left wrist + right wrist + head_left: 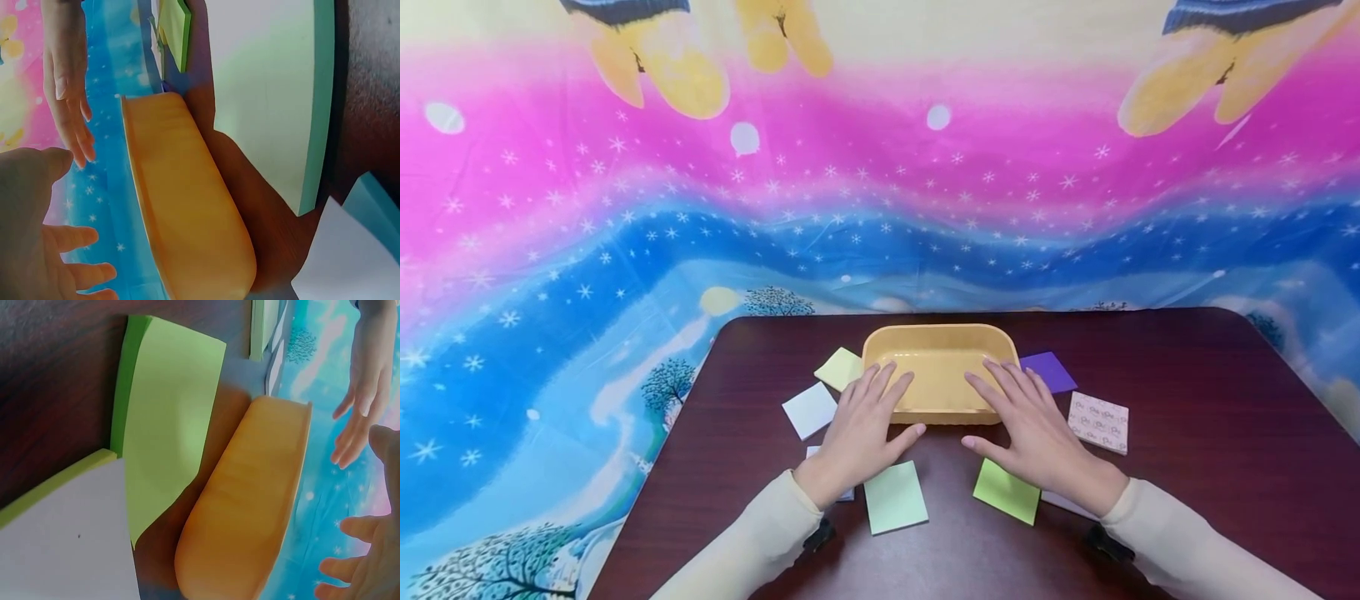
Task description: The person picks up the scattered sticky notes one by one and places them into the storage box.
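Note:
A yellow-orange plastic tray (940, 333) with rounded corners stands near the far edge of the table, with nothing seen inside it. My left hand (865, 421) is held over its near left side, fingers spread and holding nothing. Over the near right side is my right hand (1037, 425), spread the same way and just as bare. In both wrist views the hands hover above the tray's rim, apart from it. A pale green sticky-note pad (897, 497) lies below the left hand, and a bright green pad (1009, 492) below the right.
Left of the tray lie a pale yellow pad (838, 368) and a white pad (809, 411). On the right are a purple pad (1051, 372) and a pink patterned pad (1099, 422). Further pads are partly hidden under both wrists. A printed cloth (880, 183) hangs behind the dark table (1217, 400).

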Demonstrator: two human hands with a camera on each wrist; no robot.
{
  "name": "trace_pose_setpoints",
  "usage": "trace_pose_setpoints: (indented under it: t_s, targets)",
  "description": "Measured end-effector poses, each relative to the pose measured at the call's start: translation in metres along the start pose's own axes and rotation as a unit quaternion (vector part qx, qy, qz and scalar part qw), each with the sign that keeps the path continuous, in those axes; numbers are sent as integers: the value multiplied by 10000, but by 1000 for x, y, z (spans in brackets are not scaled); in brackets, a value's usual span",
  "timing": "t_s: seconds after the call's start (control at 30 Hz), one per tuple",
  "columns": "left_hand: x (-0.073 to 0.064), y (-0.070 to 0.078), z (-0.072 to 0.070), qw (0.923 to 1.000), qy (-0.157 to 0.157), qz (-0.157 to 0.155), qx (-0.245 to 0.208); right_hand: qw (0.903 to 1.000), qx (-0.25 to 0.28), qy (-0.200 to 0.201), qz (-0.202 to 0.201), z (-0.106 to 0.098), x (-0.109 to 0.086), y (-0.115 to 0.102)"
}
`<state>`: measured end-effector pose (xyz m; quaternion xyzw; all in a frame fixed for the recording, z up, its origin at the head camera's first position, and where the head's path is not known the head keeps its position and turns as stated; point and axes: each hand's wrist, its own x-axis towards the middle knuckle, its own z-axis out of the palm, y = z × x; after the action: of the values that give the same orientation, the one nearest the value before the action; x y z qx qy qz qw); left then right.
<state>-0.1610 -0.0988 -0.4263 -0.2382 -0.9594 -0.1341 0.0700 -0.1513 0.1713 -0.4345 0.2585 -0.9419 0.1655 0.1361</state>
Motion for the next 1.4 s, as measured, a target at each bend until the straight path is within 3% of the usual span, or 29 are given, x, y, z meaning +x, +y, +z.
trace_pose_setpoints:
  t_s: [0.57,1.4]
  targets:
    - [-6,14,4,9997,-6,192,123,9999,-19,133,-14,-2,-7,2]
    - [2,34,7,9980,151,537,306,9985,152,452,274,-14,-6,16]
